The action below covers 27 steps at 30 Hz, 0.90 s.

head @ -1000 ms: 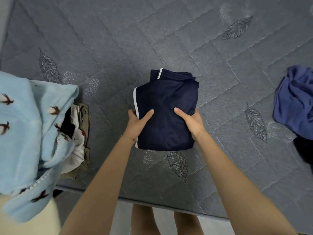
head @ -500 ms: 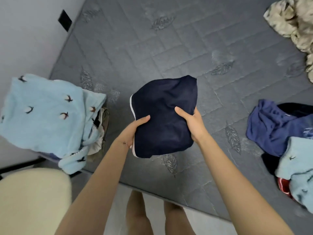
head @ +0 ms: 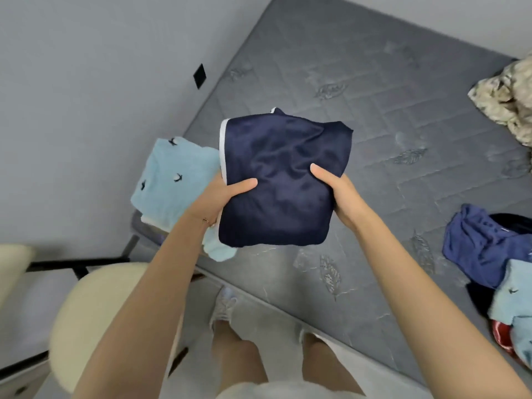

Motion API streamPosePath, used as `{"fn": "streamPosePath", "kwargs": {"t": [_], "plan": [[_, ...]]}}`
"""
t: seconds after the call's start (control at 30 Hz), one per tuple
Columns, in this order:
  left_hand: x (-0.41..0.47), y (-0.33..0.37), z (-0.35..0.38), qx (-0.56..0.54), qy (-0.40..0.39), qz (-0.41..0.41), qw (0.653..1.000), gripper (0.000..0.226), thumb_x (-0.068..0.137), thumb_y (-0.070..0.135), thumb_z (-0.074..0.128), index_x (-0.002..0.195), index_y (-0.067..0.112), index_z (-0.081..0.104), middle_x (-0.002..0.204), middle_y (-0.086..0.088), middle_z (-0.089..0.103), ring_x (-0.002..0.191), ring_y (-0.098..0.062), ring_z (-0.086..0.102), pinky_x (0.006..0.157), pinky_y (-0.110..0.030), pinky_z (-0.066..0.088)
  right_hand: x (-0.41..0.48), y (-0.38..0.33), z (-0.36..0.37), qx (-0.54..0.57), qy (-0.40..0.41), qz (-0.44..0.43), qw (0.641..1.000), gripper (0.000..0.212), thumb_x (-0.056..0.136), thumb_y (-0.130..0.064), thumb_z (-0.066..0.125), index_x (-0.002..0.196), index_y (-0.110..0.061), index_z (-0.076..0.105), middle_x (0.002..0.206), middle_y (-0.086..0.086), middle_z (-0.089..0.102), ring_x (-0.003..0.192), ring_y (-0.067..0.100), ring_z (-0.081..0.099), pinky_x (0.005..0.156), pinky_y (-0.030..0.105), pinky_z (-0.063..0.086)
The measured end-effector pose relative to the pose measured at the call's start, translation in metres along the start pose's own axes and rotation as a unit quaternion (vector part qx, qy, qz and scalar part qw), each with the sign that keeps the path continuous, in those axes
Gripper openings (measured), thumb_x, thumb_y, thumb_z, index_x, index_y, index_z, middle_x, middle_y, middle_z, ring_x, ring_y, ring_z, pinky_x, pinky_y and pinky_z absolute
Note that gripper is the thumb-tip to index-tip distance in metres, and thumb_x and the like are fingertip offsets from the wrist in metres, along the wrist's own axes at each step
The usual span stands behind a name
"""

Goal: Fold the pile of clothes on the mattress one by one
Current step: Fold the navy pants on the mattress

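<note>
Holding a folded navy garment point(head: 282, 182) between them, the person's two hands stay apart, one on each lower side of the bundle. The left hand point(head: 218, 197) grips the edge next to the white trim, with its thumb laid across the top face and its fingers hidden underneath. The right hand point(head: 342, 197) grips the opposite edge the same way. The cloth looks raised off the grey quilted mattress point(head: 374, 110), and its far end is creased and slightly slack.

Just outside the left hand, partly covered by the navy bundle, lies a light blue garment point(head: 172, 180) printed with small dark birds, near the mattress corner. A thin bracelet point(head: 205, 220) circles the left wrist. Below the left forearm stands a cream seat point(head: 100, 312).

Well beyond the right hand, at the mattress edge, sits a crumpled blue garment point(head: 483, 246), with a pale blue piece point(head: 512, 292) and something red point(head: 501, 332) nearer the person. Farther out past the right hand lies a rumpled beige patterned garment point(head: 506, 102). A small black plate point(head: 199, 76) is on the wall beyond the left hand.
</note>
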<state>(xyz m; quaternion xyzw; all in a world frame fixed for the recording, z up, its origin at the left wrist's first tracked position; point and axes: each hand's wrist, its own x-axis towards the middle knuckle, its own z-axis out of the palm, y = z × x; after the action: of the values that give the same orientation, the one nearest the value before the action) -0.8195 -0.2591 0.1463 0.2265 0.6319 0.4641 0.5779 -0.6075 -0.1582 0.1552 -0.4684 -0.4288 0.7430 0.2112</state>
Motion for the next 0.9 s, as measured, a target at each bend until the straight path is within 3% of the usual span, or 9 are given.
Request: {"fn": "streamPosePath", "kwargs": {"t": [0.17, 0.33, 0.5, 0.67, 0.8, 0.9], "plan": [[-0.003, 0.024, -0.092, 0.05, -0.017, -0.002, 0.999, 0.029, 0.089, 0.025, 0.067, 0.115, 0.033, 0.057, 0.107, 0.019, 0.067, 0.094, 0.002, 0.066, 0.073, -0.015, 0.051, 0.012, 0.015, 0.096, 0.047, 0.065, -0.01, 0.997, 0.041, 0.089, -0.026, 0.066, 0.129, -0.022, 0.055, 0.117, -0.008, 0.069, 0.105, 0.012, 0.066, 0.086, 0.027, 0.053], [0.011, 0.039, -0.171, 0.091, 0.012, -0.013, 0.996, 0.023, 0.094, 0.037, 0.058, 0.116, 0.033, 0.056, 0.098, 0.025, 0.063, 0.086, 0.008, 0.061, 0.076, -0.014, 0.046, 0.041, 0.032, 0.174, 0.059, 0.105, -0.027, 0.992, 0.049, 0.087, -0.025, 0.07, 0.132, -0.023, 0.051, 0.124, -0.006, 0.064, 0.11, 0.012, 0.064, 0.095, 0.034, 0.051], [0.045, 0.029, -0.218, 0.14, 0.015, -0.021, 0.99, 0.008, 0.094, 0.033, 0.06, 0.096, 0.038, 0.054, 0.089, 0.026, 0.059, 0.066, 0.019, 0.06, 0.057, -0.002, 0.045, 0.082, 0.064, 0.213, 0.052, 0.128, -0.007, 0.99, 0.053, 0.088, -0.028, 0.07, 0.135, -0.022, 0.048, 0.125, -0.007, 0.062, 0.11, 0.01, 0.062, 0.096, 0.03, 0.05], [0.09, -0.012, -0.252, 0.171, 0.014, -0.064, 0.983, 0.028, 0.088, 0.039, 0.066, 0.113, 0.026, 0.06, 0.102, 0.014, 0.067, 0.092, -0.003, 0.065, 0.086, -0.025, 0.053, 0.125, 0.102, 0.225, 0.011, 0.151, 0.032, 0.988, 0.053, 0.087, -0.031, 0.07, 0.133, -0.023, 0.046, 0.126, -0.006, 0.059, 0.111, 0.011, 0.059, 0.1, 0.033, 0.047], [0.112, -0.045, -0.266, 0.203, 0.031, -0.059, 0.977, 0.038, 0.086, 0.04, 0.069, 0.119, 0.022, 0.061, 0.108, 0.009, 0.067, 0.099, -0.009, 0.064, 0.09, -0.03, 0.051, 0.148, 0.128, 0.227, -0.027, 0.173, 0.052, 0.983, 0.059, 0.083, -0.032, 0.074, 0.134, -0.02, 0.047, 0.126, -0.005, 0.06, 0.112, 0.014, 0.059, 0.102, 0.038, 0.047], [0.118, -0.059, -0.269, 0.22, 0.063, -0.035, 0.973, 0.045, 0.087, 0.04, 0.068, 0.125, 0.017, 0.06, 0.114, 0.005, 0.066, 0.102, -0.012, 0.063, 0.091, -0.031, 0.051, 0.155, 0.14, 0.229, -0.031, 0.201, 0.064, 0.977, 0.049, 0.083, -0.031, 0.074, 0.125, -0.019, 0.05, 0.118, -0.006, 0.061, 0.108, 0.013, 0.06, 0.099, 0.033, 0.048]]}}
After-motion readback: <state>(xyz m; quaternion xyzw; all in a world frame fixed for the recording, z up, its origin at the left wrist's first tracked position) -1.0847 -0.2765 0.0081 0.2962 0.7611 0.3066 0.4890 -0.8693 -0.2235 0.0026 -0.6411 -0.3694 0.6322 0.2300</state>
